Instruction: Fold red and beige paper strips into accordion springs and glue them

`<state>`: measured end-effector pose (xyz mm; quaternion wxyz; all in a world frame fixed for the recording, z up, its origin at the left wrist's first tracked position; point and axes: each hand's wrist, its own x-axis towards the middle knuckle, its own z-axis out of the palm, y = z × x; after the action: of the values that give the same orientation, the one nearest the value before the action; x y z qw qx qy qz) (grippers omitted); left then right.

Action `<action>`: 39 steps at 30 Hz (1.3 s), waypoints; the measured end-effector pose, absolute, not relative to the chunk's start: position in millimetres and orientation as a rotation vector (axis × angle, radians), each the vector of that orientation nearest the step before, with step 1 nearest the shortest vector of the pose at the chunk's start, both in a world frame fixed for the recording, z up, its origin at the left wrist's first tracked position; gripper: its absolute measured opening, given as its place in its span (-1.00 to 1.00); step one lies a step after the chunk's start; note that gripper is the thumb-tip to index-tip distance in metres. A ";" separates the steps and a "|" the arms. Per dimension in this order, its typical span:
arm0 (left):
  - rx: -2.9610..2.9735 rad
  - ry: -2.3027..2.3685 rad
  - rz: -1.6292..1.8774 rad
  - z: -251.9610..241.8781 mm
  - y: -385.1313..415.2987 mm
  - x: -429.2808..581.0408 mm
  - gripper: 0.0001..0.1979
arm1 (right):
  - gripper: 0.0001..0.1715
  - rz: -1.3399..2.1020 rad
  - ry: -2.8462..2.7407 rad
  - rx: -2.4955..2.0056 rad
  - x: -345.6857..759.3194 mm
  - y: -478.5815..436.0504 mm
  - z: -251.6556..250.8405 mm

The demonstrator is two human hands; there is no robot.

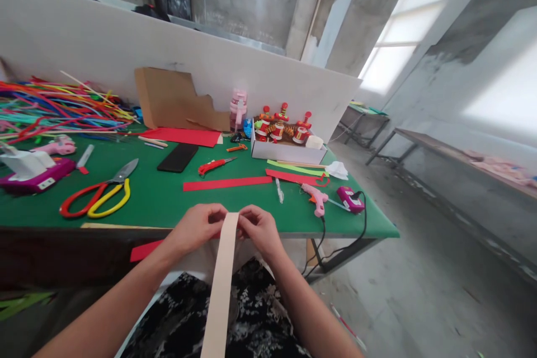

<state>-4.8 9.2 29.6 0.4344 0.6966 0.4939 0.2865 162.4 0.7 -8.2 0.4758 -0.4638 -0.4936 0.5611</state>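
Note:
A long cream-coloured strip (222,285), paper or card by its look, runs from the table's front edge down over my lap. My left hand (200,227) pinches the left side of its far end. On the opposite side, my right hand (260,229) grips the same end, fingertips curled behind it. Just beyond both hands lies a flat red strip (229,183). A red utility knife (213,166) rests behind that strip, its blade pointing right. Red-and-yellow scissors (104,193) lie to the left. Right of my hands is a pink glue gun (316,198).
On the green table (155,207) are a black phone (178,157), a purple power socket (351,200) with a cable, and a pile of coloured strips (62,109). A white box (287,152) holds 3 red figures. Cardboard (176,102) leans against the white partition (210,59).

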 end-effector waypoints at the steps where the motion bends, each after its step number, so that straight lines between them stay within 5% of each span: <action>1: 1.733 1.225 0.696 30.7 9.4 -4.7 -0.76 | -0.73 1.400 -1.206 -1.134 163.8 0.9 -7.5; 22: 1.902 1.252 0.577 41.9 34.6 -30.8 -0.84 | -0.74 1.455 -1.052 -1.276 163.0 11.0 -3.6; 28: 2.242 1.590 1.037 61.3 32.7 -40.5 -0.86 | -0.67 1.674 -0.644 -1.222 159.4 15.0 1.2; 33: 1.719 1.804 1.570 26.4 -29.9 -32.6 -0.78 | -0.76 1.827 -0.381 -1.119 154.3 7.6 3.2; 39: 1.286 1.335 0.981 -15.8 -56.0 -7.5 -0.52 | -0.71 1.741 -0.516 -1.148 141.5 0.5 -4.0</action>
<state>-7.5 -56.0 -15.8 0.4990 0.5315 0.5516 0.4053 141.5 0.5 -4.0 0.4765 -0.4696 -0.2112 0.7126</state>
